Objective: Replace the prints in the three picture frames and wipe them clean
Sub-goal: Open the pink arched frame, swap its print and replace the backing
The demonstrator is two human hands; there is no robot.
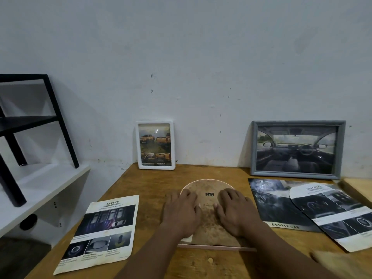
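An arch-topped pink frame lies face down in the middle of the wooden table, its brown backing board up. My left hand and my right hand both press flat on that backing, fingers spread, one on each side of a small black hanger clip. A small white frame with a truck print leans on the wall behind. A grey frame with a car-interior print leans on the wall at the right. A loose "SAFETY" print lies at the left. A "DOUBLE CAB" print lies at the right under an arch-cut print.
The wooden table butts against a white wall. A white shelf unit with a black metal stand on it sits left of the table. A tan cloth-like thing shows blurred at the near right.
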